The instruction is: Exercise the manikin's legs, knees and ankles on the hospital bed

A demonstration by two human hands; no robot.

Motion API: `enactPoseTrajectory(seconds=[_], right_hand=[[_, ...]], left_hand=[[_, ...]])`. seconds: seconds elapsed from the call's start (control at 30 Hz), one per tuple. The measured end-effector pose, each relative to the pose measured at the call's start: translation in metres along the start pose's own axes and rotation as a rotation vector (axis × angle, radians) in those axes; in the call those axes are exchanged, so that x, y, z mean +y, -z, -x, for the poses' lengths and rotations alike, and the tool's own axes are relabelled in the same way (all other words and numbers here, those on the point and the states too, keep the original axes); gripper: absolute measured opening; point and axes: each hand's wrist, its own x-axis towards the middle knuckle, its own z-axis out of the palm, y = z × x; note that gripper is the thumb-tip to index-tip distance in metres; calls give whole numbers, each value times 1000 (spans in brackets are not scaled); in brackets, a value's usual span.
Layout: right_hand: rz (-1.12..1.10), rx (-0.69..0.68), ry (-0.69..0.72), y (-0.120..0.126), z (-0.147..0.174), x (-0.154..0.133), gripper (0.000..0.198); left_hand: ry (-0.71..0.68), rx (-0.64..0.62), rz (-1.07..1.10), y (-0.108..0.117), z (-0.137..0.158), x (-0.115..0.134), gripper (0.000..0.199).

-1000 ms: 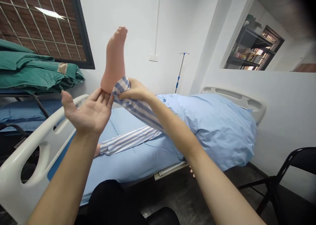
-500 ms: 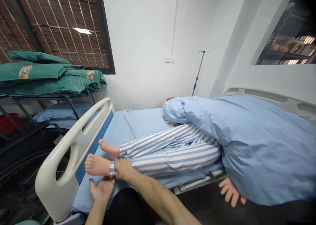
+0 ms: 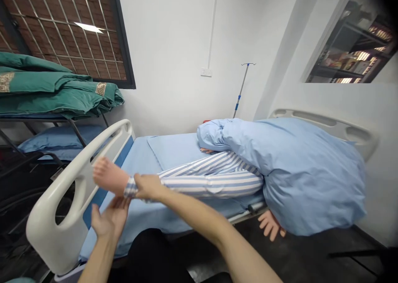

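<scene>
Supporting the near leg [image 3: 211,186] from two places suits this step. In the head view, the right hand [image 3: 148,186] is wrapped over the striped cuff [image 3: 130,187], while the left hand [image 3: 109,218] lies palm up and spread beneath the heel end of the foot [image 3: 109,176]; how much weight it bears cannot be told. The foot tilts toes-up near the footboard [image 3: 46,233], seemingly raised off the blue sheet [image 3: 149,216]. A firm, gentle clasp should serve best (loose cloth may slide), with the flat palm sharing the load and any movement slow.
</scene>
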Motion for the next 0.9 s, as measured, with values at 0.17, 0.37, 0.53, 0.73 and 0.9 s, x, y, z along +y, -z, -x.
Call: enactPoseTrajectory(seconds=[0.17, 0.37, 0.53, 0.73, 0.9], right_hand=[[-94, 250, 118, 124, 20, 24, 55], [-223, 457, 145, 247, 72, 56, 63], [-248, 480, 157, 244, 68, 57, 63], [-49, 343, 47, 132, 16, 23, 54], [101, 159, 11, -11, -8, 4, 53]], left_hand=[[-96, -447, -99, -133, 38, 41, 48], [-272, -895, -228, -256, 86, 49, 31], [-303, -890, -341, -258, 86, 55, 33], [-195, -447, -315, -149, 26, 51, 20], [-18, -25, -532, -20, -16, 21, 11]])
